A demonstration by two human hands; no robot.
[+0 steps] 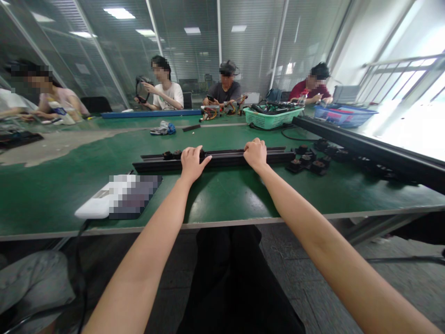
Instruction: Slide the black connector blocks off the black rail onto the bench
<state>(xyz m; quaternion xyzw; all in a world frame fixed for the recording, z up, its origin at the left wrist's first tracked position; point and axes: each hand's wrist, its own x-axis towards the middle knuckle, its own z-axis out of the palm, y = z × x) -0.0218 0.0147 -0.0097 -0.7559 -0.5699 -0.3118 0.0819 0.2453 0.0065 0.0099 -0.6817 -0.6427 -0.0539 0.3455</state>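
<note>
Black metal rail (225,160) lies lengthwise across our green bench (229,199), nearer its front edge than the middle. Both our hands are on it: the left grip (192,163) curls closed over its near edge, and the right grip (255,154) closes over it further along. We judge it stiff and fairly heavy, best held at two spread points like these. Dark blocks (306,162) sit just beyond its right end.
</note>
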